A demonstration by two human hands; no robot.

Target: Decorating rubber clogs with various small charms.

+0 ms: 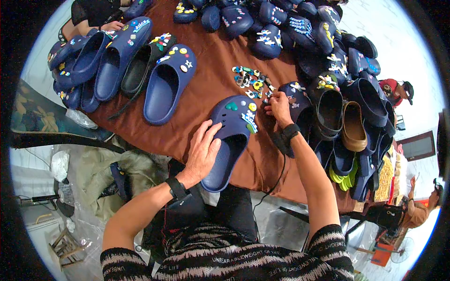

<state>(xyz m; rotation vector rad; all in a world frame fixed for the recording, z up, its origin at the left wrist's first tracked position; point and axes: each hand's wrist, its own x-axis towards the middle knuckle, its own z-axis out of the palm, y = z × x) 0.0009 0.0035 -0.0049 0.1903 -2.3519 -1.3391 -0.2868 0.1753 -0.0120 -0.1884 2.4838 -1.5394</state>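
The brown-covered table (206, 70) spreads under the toe of the navy clog (229, 143), holed and dotted with a green heart (231, 107) and yellow charm (252, 107). My left hand (202, 152) lies on the clog's left side, fingers straight; right of it curls my right hand (280, 108), any pinch unclear.

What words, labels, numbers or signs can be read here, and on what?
Lettering, left unquoted, shows on:
Blue-and-white charm on the navy foam clog the left hand touches.
Dark striped top, pale lettering.
Similar charm on another navy clog, upper left.
Loose multicoloured charms: too small to read.
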